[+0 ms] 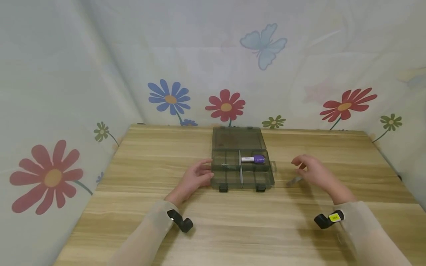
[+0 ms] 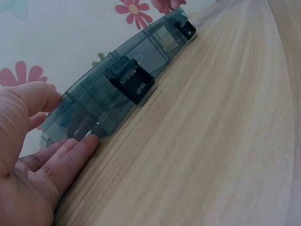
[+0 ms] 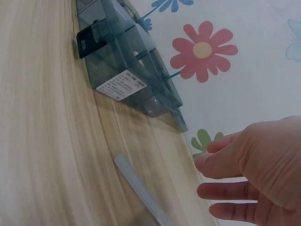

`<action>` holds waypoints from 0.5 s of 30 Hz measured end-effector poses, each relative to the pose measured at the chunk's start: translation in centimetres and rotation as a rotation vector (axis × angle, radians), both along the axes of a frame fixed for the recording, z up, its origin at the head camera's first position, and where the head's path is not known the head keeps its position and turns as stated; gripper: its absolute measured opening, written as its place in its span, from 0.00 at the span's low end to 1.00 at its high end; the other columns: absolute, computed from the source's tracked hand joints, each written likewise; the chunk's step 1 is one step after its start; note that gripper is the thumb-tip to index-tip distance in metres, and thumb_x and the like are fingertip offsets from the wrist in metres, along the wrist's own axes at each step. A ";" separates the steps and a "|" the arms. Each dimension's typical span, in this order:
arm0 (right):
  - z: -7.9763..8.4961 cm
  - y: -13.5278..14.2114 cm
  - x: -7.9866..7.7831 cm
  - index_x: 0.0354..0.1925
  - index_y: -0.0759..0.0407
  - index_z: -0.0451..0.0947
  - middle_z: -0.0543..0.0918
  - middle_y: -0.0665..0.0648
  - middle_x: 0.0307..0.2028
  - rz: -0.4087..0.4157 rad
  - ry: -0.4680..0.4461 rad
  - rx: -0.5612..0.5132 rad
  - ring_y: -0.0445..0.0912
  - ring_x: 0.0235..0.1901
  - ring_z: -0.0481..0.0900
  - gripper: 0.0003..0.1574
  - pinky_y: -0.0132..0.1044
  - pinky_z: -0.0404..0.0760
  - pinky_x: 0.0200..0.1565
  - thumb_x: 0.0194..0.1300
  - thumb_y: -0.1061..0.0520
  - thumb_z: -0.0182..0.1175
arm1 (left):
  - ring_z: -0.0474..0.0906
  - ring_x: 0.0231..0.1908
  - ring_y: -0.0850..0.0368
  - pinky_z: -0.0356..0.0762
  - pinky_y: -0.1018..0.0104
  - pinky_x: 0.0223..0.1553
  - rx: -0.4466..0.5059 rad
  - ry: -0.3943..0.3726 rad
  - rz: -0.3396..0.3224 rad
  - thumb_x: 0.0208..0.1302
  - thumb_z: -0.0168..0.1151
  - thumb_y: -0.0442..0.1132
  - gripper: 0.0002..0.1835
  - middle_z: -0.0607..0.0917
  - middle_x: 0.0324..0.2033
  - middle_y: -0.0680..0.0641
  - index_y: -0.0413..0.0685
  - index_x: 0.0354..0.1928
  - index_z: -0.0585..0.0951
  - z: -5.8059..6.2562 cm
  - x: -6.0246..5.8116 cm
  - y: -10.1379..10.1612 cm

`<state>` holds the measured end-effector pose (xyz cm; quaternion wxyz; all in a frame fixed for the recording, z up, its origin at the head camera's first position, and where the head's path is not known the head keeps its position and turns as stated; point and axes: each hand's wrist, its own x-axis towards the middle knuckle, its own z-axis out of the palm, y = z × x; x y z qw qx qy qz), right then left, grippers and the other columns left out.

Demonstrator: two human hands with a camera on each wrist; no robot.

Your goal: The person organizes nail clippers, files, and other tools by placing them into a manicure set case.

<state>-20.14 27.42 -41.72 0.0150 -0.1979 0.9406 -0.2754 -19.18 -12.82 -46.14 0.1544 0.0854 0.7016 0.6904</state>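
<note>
A smoky transparent compartment box (image 1: pixel 242 173) lies open at the table's middle, its lid (image 1: pixel 237 138) folded back. A purple-capped white tube (image 1: pixel 253 159) lies in the back right compartment; a small metal piece (image 1: pixel 225 166) sits in the left one. My left hand (image 1: pixel 197 176) rests with straight fingers against the box's left side (image 2: pixel 84 117), thumb (image 2: pixel 35 96) at its upper edge. My right hand (image 1: pixel 311 170) hovers to the right of the box, fingers loosely bent, holding nothing. A clear plastic stick (image 1: pixel 294 181) (image 3: pixel 141 190) lies on the table just under it.
The wooden table (image 1: pixel 233 221) is walled on three sides by flower-printed cloth (image 1: pixel 226 105). The box has two black latches (image 1: pixel 223 188) on its near edge and a white label (image 3: pixel 121 84) on its right side. Black wrist mounts (image 1: pixel 181 221) sit on both sleeves.
</note>
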 end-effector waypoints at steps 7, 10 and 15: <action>-0.5 0.5 -0.1 0.42 0.69 0.77 0.79 0.65 0.39 -0.033 -0.049 0.047 0.57 0.37 0.76 0.11 0.49 0.78 0.36 0.57 0.70 0.60 | 0.70 0.54 0.44 0.79 0.57 0.42 -0.008 0.001 0.003 0.62 0.59 0.31 0.31 0.69 0.57 0.30 0.41 0.66 0.62 0.2 0.0 0.0; -0.8 0.6 -0.1 0.41 0.69 0.77 0.79 0.63 0.38 -0.032 -0.063 0.061 0.57 0.38 0.76 0.11 0.51 0.78 0.38 0.56 0.70 0.60 | 0.70 0.54 0.44 0.79 0.57 0.42 -0.015 0.000 0.001 0.63 0.59 0.31 0.31 0.69 0.58 0.30 0.41 0.66 0.62 0.3 0.0 0.0; -1.6 0.9 -0.2 0.39 0.67 0.78 0.79 0.60 0.36 -0.007 -0.062 0.079 0.57 0.38 0.76 0.10 0.51 0.77 0.38 0.55 0.69 0.63 | 0.69 0.55 0.43 0.79 0.56 0.43 -0.010 -0.001 0.000 0.63 0.59 0.31 0.31 0.69 0.58 0.31 0.42 0.67 0.62 -0.8 -0.4 -0.1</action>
